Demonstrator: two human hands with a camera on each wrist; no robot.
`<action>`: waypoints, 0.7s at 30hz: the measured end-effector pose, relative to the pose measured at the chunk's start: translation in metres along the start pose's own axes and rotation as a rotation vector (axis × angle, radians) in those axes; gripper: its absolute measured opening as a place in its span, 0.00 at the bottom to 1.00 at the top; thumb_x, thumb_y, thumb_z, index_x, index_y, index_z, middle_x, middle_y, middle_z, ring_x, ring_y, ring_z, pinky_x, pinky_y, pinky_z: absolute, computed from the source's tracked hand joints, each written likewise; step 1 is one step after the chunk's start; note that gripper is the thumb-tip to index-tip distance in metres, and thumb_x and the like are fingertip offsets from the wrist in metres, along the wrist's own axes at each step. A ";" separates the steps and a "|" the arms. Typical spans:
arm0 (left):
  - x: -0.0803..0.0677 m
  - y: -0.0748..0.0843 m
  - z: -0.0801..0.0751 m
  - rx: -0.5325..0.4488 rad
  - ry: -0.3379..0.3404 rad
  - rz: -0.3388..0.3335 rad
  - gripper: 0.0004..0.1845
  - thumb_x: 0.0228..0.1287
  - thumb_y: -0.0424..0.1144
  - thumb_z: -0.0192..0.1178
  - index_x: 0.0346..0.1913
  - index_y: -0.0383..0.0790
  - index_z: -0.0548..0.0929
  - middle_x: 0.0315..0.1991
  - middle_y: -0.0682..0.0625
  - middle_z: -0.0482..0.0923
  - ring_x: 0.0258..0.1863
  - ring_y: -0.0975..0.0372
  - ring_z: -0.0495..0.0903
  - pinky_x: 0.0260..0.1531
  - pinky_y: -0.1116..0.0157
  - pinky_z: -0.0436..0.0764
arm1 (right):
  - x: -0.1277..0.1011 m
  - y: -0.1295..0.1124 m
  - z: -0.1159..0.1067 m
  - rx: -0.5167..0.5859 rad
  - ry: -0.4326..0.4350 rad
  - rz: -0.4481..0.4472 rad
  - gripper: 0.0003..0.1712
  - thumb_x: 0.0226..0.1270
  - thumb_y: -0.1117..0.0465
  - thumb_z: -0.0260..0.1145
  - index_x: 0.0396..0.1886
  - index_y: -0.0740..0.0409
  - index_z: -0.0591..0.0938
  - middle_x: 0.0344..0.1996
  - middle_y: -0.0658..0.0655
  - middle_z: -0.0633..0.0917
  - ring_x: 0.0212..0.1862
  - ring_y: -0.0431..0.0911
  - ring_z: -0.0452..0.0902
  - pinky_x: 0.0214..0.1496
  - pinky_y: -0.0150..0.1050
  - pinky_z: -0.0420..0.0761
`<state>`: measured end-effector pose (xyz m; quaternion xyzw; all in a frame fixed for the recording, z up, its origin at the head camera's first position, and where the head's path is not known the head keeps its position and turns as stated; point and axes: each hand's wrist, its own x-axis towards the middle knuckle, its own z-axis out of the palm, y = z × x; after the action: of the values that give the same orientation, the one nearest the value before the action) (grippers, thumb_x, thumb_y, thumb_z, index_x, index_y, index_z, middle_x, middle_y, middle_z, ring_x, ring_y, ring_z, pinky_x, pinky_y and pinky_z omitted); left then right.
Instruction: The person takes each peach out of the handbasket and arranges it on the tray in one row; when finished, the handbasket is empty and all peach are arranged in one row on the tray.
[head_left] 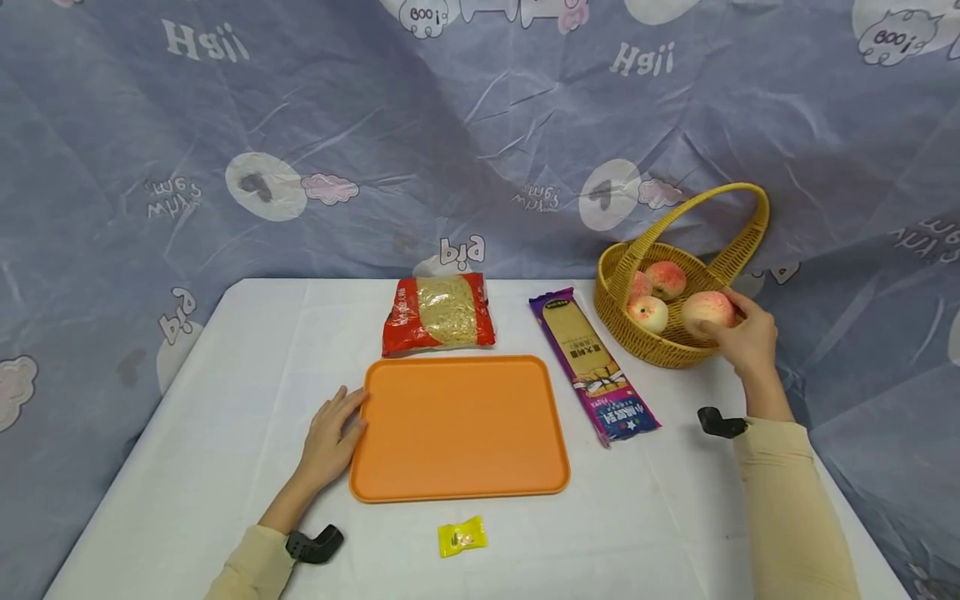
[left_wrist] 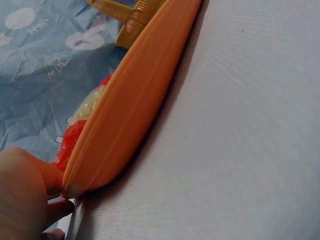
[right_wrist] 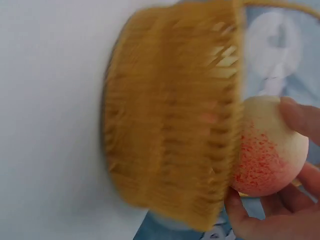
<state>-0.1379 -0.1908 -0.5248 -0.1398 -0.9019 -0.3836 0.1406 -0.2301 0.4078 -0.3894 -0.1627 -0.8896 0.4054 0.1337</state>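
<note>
My right hand [head_left: 750, 337] grips a peach [head_left: 708, 312] at the right rim of a yellow woven basket [head_left: 667, 354], thumb on one side and fingers round the other. In the right wrist view, that pale, red-speckled peach [right_wrist: 270, 150] shows above the basket's rim. Several other peaches [head_left: 666, 280] lie inside the basket. My left hand [head_left: 330, 442] rests at the left edge of an orange tray [head_left: 461, 429], its fingers extended and loosely bent. The left wrist view has the fingertips touching the corner of the tray [left_wrist: 127, 115].
Behind the tray lies a red bag of pasta [head_left: 450, 312] with a see-through middle. A long purple pasta packet [head_left: 596, 367] slants between tray and basket. In front sits a small yellow wrapped sweet [head_left: 462, 536]. A patterned cloth [head_left: 420, 150] hangs behind the white table [head_left: 262, 358].
</note>
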 end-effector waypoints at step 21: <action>0.001 0.002 -0.002 0.007 -0.023 -0.023 0.24 0.66 0.31 0.57 0.65 0.31 0.73 0.66 0.36 0.72 0.71 0.38 0.60 0.71 0.39 0.52 | -0.093 -0.104 0.091 0.537 -0.226 -0.357 0.39 0.53 0.77 0.71 0.67 0.68 0.71 0.61 0.55 0.75 0.58 0.36 0.71 0.53 0.21 0.78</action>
<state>-0.1379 -0.1904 -0.5219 -0.1334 -0.9063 -0.3806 0.1262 -0.1978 0.2447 -0.3781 0.0824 -0.7748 0.6108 0.1411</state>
